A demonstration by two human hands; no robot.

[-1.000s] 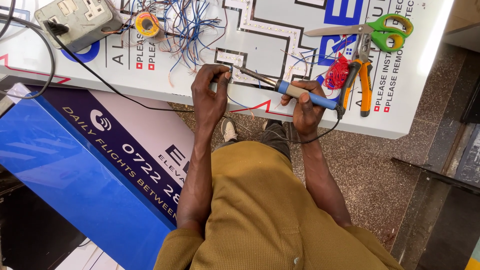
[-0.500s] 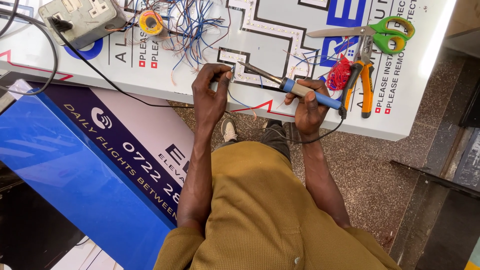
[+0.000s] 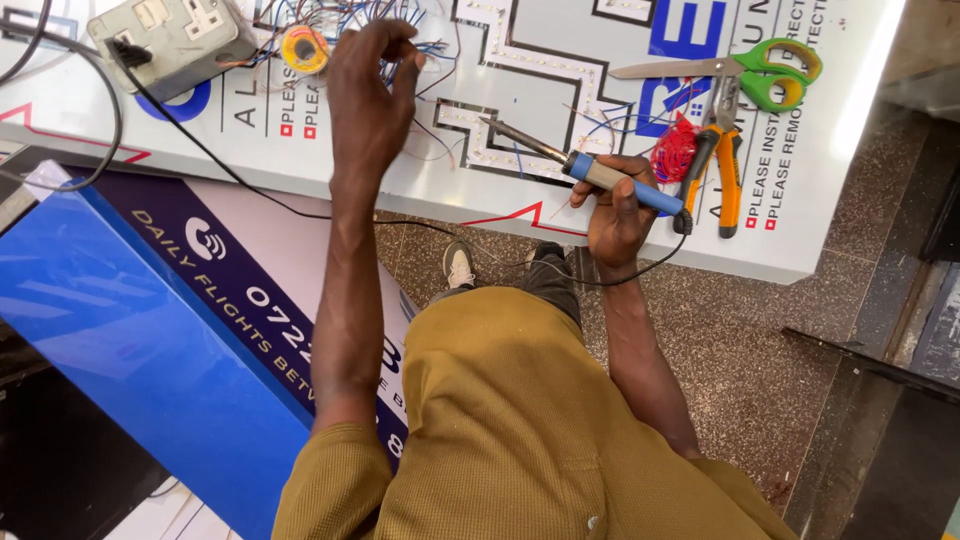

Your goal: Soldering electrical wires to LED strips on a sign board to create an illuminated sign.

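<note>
My right hand [image 3: 615, 215] grips a soldering iron [image 3: 575, 165] with a blue and tan handle; its metal tip points left over the strips of small lights on the white sign panel [image 3: 420, 160]. My left hand [image 3: 372, 95] is stretched out over a tangle of thin blue and red wires [image 3: 385, 25] near the panel's far edge, fingers curled; whether it pinches a wire is hidden. A yellow spool of solder [image 3: 304, 48] lies just left of that hand.
A grey socket box [image 3: 175, 35] with a black cable sits at the panel's far left. Green-handled scissors [image 3: 740, 70], orange pliers [image 3: 722, 165] and a red wire bundle [image 3: 675, 155] lie right of the iron. A blue sign board [image 3: 130, 310] leans at left over the speckled floor [image 3: 760, 340].
My left hand has left the spot beside the iron's tip and reached up and left to the wire tangle. The right hand with the soldering iron has stayed in about the same spot on the panel.
</note>
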